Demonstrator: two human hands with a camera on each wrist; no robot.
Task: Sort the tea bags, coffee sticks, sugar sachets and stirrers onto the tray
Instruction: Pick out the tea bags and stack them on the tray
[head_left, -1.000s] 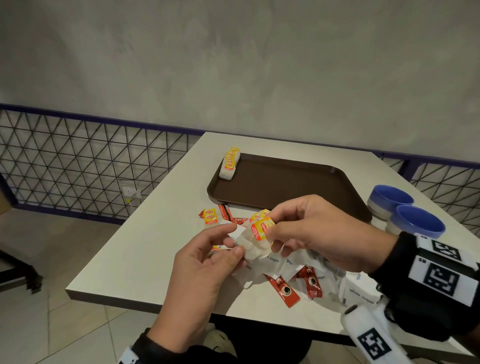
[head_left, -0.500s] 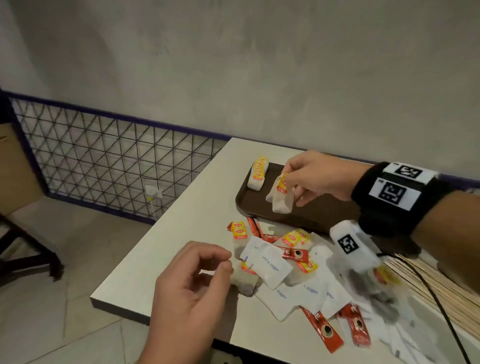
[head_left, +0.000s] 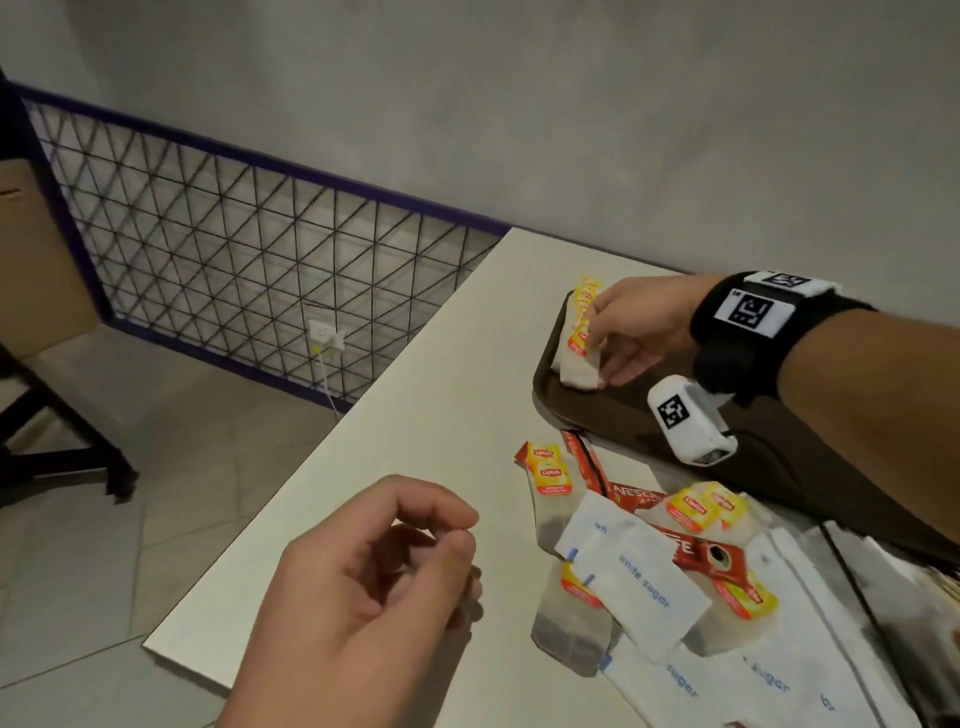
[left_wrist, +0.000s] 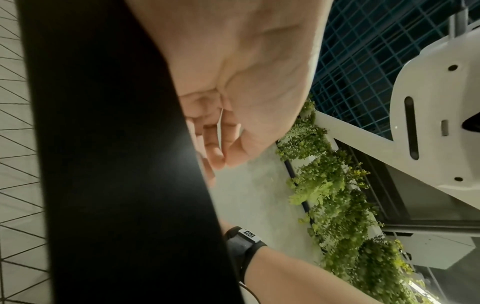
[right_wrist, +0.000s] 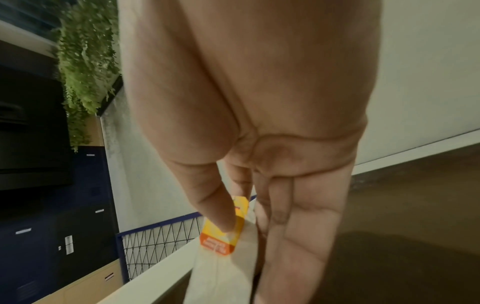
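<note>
My right hand (head_left: 597, 353) reaches over the far left corner of the brown tray (head_left: 623, 415) and pinches a tea bag (head_left: 574, 371) by its yellow tag (right_wrist: 221, 242), the bag's lower end touching the tray. It stands next to a row of tea bags (head_left: 586, 296) on the tray. My left hand (head_left: 462, 530) hovers over the table's near edge with its fingers curled and thumb against forefinger; I see nothing in it. To its right lies a mixed pile of tea bags (head_left: 548, 470), red coffee sticks (head_left: 696, 551) and white sugar sachets (head_left: 644, 587).
The white table (head_left: 415, 415) ends just left of my left hand, with tiled floor below. A purple-framed mesh railing (head_left: 260, 260) runs along the left, and a dark chair base (head_left: 62, 441) stands beyond it. A black cable (head_left: 852, 571) crosses the pile's right side.
My right hand carried the tea bag from in front of me to the tray's far corner and lowered it beside the row. My left hand let go of it and stayed near the table's edge.
</note>
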